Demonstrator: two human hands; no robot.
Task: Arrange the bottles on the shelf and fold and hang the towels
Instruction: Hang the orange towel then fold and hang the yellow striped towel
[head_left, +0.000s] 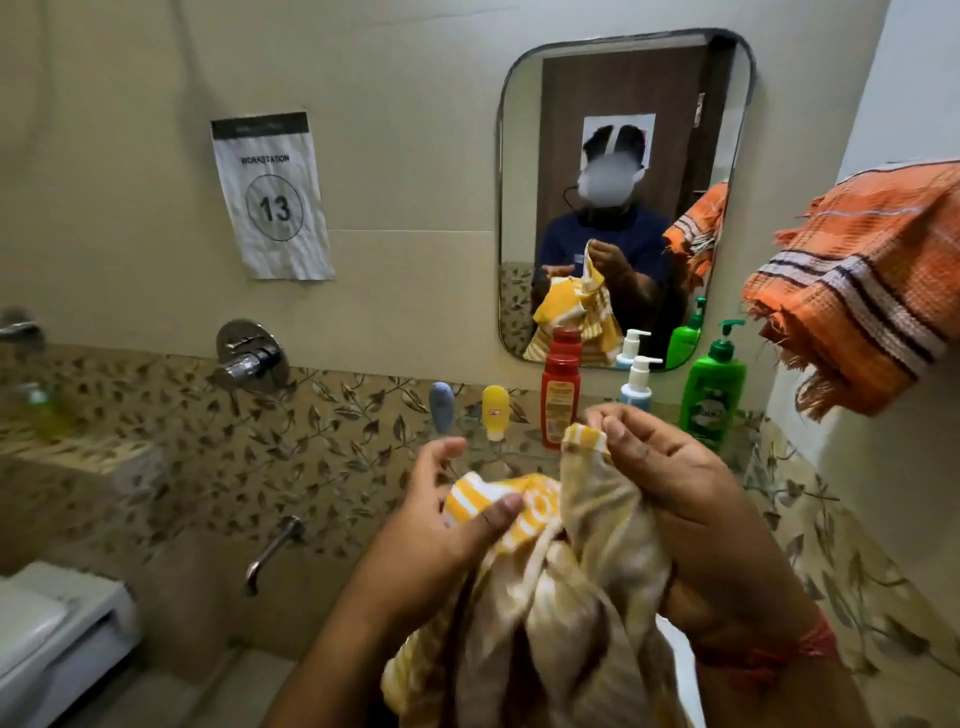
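Already the bottle half of the job looks close to done, as I read it: the grey tube (441, 414), the yellow tube (495, 413), the red bottle (560, 400), the white pump bottle (639, 382) and the green pump bottle (712, 387) stand in a row along the shelf (524, 453) under the mirror (618, 130), though I cannot tell whether their order is final. One towel also seems dealt with: the orange striped towel (857, 291) hangs at the right wall, its frayed edge drooping near the green pump bottle. What is left, I judge, is the yellow striped towel (561, 582), which is bunched and unfolded in front of me, below the shelf. My right hand (675, 478) pinches a top corner of it between thumb and fingertips, held just before the red bottle. My left hand (441, 525) is half open, thumb resting on the cloth and fingers spread loose, not yet gripping a second corner. Room is tight upward: the lifted corner sits close to the bottle row, so spreading the cloth wide could knock a bottle. Open space lies to the left, over the tiled wall and the spout (272, 551), and downward, where most of the towel hangs out of view.
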